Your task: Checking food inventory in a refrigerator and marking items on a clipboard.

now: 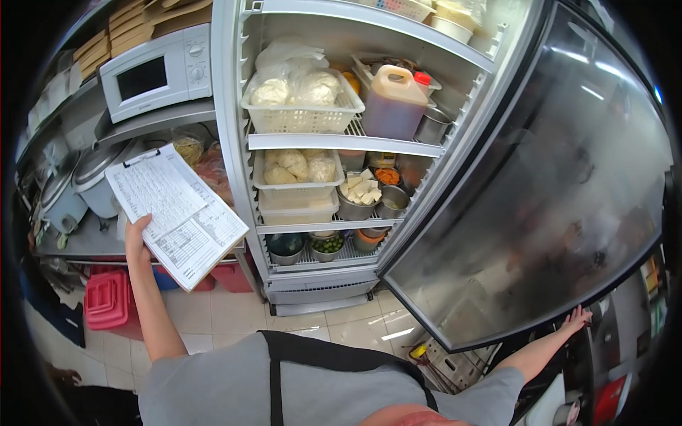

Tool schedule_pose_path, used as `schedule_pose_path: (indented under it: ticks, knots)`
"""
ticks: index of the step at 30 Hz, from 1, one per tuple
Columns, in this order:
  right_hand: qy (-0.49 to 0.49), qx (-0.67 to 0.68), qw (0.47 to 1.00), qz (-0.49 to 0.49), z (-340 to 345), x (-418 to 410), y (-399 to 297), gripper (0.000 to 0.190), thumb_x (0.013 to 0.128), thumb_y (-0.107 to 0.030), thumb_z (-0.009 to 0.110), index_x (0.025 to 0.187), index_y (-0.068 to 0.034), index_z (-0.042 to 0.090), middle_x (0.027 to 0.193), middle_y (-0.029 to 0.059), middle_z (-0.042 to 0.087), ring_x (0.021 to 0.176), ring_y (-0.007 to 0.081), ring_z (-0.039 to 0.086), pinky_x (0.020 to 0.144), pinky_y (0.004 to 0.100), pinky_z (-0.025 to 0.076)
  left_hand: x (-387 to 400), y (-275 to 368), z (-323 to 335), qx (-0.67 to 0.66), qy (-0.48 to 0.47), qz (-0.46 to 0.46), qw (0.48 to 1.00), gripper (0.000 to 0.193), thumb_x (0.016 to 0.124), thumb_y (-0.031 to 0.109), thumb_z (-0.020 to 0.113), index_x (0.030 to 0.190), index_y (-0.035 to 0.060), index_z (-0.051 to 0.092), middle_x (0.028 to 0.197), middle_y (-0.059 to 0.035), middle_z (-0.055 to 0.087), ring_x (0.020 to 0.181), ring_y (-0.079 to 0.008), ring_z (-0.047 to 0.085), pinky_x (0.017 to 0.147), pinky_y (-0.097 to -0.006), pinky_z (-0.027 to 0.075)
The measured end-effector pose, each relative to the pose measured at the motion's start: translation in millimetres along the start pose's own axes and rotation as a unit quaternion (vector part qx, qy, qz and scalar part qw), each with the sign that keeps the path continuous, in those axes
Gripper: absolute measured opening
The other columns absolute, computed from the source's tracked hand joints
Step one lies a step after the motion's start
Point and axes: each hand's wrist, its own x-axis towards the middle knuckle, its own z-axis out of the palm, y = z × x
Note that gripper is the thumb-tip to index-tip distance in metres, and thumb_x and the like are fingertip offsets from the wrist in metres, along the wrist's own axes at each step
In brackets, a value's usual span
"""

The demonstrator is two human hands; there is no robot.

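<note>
My left hand [139,242] grips the lower left edge of a clipboard [178,218] holding printed, handwritten sheets under a black clip. Off to the right, my right hand [575,321] is at the outer edge of a fogged glass refrigerator door [522,186], its fingers extended. A small dark object shows by those fingertips, too small to make out. Before me the upright refrigerator [341,142] stands with its door swung wide. Its shelves carry a white basket of bagged white food [301,114], a red-capped plastic jug [394,104], a metal pot of white cubes [359,191] and a bowl of green produce [327,245].
At left, a white microwave [154,72] sits on a shelf above rice cookers [98,175] on a metal counter. A lidded red bin [109,301] stands on the tiled floor [186,314]. Part of another person [53,309] shows at the far left.
</note>
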Motion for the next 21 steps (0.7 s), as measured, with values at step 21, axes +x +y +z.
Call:
schedule_pose_path:
  ticks: [21]
  knots:
    - [0.31, -0.19, 0.89, -0.274, 72.3, 69.1, -21.7, 0.034, 0.077, -0.028, 0.058, 0.094, 0.002, 0.053, 0.082, 0.0148, 0.06, 0.074, 0.0243, 0.059, 0.065, 0.0347, 0.048, -28.7, 23.0, -23.2, 0.034, 0.087, 0.002, 0.996, 0.049, 0.071, -0.001, 0.05, 0.117, -0.0096, 0.036, 0.109, -0.0227, 0.05, 0.095, -0.0309, 0.054, 0.081, -0.0373, 0.045]
